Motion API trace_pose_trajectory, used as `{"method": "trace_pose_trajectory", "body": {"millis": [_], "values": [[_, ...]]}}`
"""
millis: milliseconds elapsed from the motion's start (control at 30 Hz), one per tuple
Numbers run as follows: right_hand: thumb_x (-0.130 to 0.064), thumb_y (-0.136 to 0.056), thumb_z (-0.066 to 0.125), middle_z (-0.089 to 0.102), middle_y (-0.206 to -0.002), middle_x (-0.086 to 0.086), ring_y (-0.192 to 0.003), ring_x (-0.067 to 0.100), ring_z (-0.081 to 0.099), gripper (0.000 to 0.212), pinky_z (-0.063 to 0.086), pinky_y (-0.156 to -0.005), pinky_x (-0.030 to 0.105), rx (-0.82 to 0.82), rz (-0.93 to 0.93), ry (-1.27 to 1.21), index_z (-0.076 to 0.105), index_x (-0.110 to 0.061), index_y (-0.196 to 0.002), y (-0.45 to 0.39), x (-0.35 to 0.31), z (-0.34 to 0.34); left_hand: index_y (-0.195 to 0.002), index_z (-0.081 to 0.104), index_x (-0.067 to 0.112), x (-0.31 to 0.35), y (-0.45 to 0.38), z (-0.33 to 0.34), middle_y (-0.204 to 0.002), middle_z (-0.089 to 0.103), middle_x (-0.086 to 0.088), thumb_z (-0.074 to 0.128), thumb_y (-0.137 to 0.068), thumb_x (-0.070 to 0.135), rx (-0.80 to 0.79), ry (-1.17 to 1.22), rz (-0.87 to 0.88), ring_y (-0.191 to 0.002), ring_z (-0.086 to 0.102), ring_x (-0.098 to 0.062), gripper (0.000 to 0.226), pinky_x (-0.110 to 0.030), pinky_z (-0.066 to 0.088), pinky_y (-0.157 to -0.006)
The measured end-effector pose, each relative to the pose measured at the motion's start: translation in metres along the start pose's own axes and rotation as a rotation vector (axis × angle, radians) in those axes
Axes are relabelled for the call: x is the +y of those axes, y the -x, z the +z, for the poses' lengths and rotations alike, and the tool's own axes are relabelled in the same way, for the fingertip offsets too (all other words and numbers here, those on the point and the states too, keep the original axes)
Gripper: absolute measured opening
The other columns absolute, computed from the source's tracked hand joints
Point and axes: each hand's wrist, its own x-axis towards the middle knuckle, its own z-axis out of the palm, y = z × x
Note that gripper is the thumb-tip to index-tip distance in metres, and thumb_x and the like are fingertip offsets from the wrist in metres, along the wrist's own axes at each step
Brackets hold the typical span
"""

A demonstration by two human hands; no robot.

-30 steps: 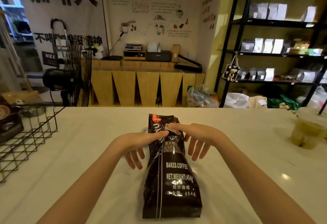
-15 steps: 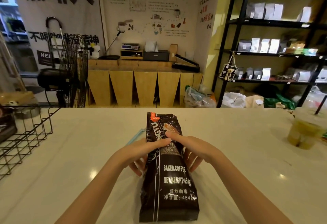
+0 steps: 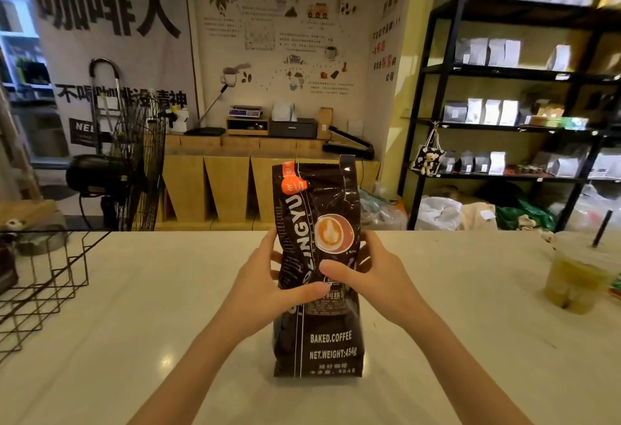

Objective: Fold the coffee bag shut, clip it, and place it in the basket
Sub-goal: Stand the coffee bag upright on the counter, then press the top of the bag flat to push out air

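Note:
A tall dark coffee bag (image 3: 322,344) with white lettering and a latte picture stands upright on the white counter (image 3: 134,340). Its top is unfolded and open, rising above the counter's far edge. My left hand (image 3: 265,287) grips the bag's left side at mid-height, thumb across the front. My right hand (image 3: 366,280) grips the right side, thumb pressed on the front. The black wire basket (image 3: 43,287) sits at the counter's left edge. No clip shows; the bag and hands hide the counter behind them.
A plastic cup of yellowish drink (image 3: 571,283) with a dark straw stands at the right. A standing fan (image 3: 134,162) is behind the counter on the left. Black shelves (image 3: 504,129) with bags fill the right background.
The bag lay flat on the counter with both hands pressing its upper part. Both hands have raised it, and it now stands upright on its base.

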Motion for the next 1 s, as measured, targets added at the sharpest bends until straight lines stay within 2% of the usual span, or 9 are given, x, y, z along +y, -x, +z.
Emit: {"method": "trace_pose_trajectory", "body": {"millis": [133, 267, 400, 567, 733, 800, 867, 933, 1000], "values": [[-0.053, -0.055, 0.072, 0.054, -0.09, -0.026, -0.081, -0.004, 0.056, 0.065, 0.043, -0.058, 0.0, -0.017, -0.036, -0.013, 0.04, -0.036, -0.108, 0.0, 0.002, -0.001, -0.14, 0.014, 0.035, -0.011, -0.002, 0.003, -0.129, 0.044, 0.002, 0.075, -0.038, 0.056, 0.022, -0.006, 0.019, -0.114, 0.05, -0.018, 0.121, -0.036, 0.049, -0.091], [-0.054, -0.053, 0.074, 0.054, -0.105, -0.021, -0.092, -0.004, 0.054, 0.077, 0.045, -0.063, 0.006, -0.112, 0.019, -0.028, 0.033, -0.035, -0.116, -0.001, 0.003, -0.005, -0.14, 0.016, 0.032, -0.02, -0.003, 0.008, -0.127, 0.041, 0.007, 0.082, -0.047, 0.047, 0.018, -0.016, 0.03, -0.11, 0.045, -0.009, 0.114, -0.027, 0.046, -0.087], [-0.058, -0.047, 0.077, 0.028, -0.143, -0.008, -0.132, 0.01, 0.028, 0.117, 0.031, -0.106, 0.031, 0.108, -0.097, 0.038, 0.008, -0.035, -0.138, 0.0, -0.01, -0.012, -0.136, 0.024, 0.032, -0.024, -0.006, 0.009, -0.119, 0.038, 0.012, 0.076, -0.042, 0.059, 0.0, -0.034, 0.031, -0.109, 0.044, -0.008, 0.111, -0.026, 0.045, -0.087], [-0.044, -0.068, 0.07, 0.033, -0.145, 0.001, -0.136, 0.016, 0.016, 0.081, 0.015, -0.113, 0.035, 0.275, -0.704, 0.55, 0.033, -0.022, -0.136, -0.015, -0.074, -0.004, -0.133, 0.032, 0.026, -0.025, -0.007, 0.012, -0.115, 0.036, 0.013, 0.078, -0.05, 0.053, 0.02, -0.027, 0.022, -0.111, 0.043, -0.008, 0.099, -0.03, 0.045, -0.093], [-0.023, -0.08, 0.063, 0.042, -0.144, 0.008, -0.139, 0.03, 0.023, 0.049, -0.001, -0.114, 0.051, -0.083, -0.934, 1.214, 0.049, -0.017, -0.127, -0.055, -0.116, 0.023, -0.135, 0.028, 0.023, -0.024, -0.008, 0.012, -0.131, 0.036, 0.006, 0.078, -0.048, 0.055, 0.016, -0.017, -0.007, -0.117, 0.043, -0.012, 0.106, -0.036, 0.044, -0.099], [-0.021, -0.085, 0.057, 0.055, -0.13, 0.006, -0.131, 0.027, 0.036, 0.034, -0.002, -0.114, 0.052, -0.216, -0.854, 1.435, 0.055, -0.015, -0.119, -0.065, -0.129, 0.028, -0.136, 0.027, 0.022, -0.023, -0.008, 0.012, -0.136, 0.035, 0.005, 0.078, -0.046, 0.056, 0.006, -0.004, -0.016, -0.115, 0.043, -0.011, 0.109, -0.034, 0.044, -0.098], [-0.018, -0.087, 0.052, 0.064, -0.102, 0.006, -0.108, 0.027, 0.054, 0.023, 0.015, -0.113, 0.05, -0.29, -0.704, 1.473, 0.058, -0.01, -0.107, -0.068, -0.139, 0.03, -0.136, 0.028, 0.023, -0.023, -0.007, 0.011, -0.136, 0.037, 0.006, 0.077, -0.042, 0.058, 0.007, 0.015, -0.028, -0.11, 0.042, -0.008, 0.111, -0.032, 0.042, -0.096], [-0.017, -0.087, 0.051, 0.051, -0.072, 0.002, -0.078, 0.024, 0.054, 0.015, 0.042, -0.091, 0.041, -0.309, -0.614, 1.415, 0.056, -0.007, -0.096, -0.071, -0.145, 0.029, -0.135, 0.029, 0.024, -0.023, -0.007, 0.011, -0.127, 0.042, 0.01, 0.079, -0.044, 0.055, 0.001, 0.039, -0.037, -0.107, 0.042, -0.006, 0.108, -0.032, 0.042, -0.095], [-0.016, -0.085, 0.052, 0.036, -0.062, 0.0, -0.06, 0.018, 0.044, 0.015, 0.044, -0.061, 0.03, -0.321, -0.573, 1.399, 0.047, -0.009, -0.072, -0.074, -0.148, 0.026, -0.133, 0.031, 0.026, -0.022, -0.007, 0.01, -0.116, 0.045, 0.016, 0.077, -0.05, 0.051, -0.033, 0.103, -0.047, -0.103, 0.045, -0.004, 0.098, -0.025, 0.044, -0.089]]}}
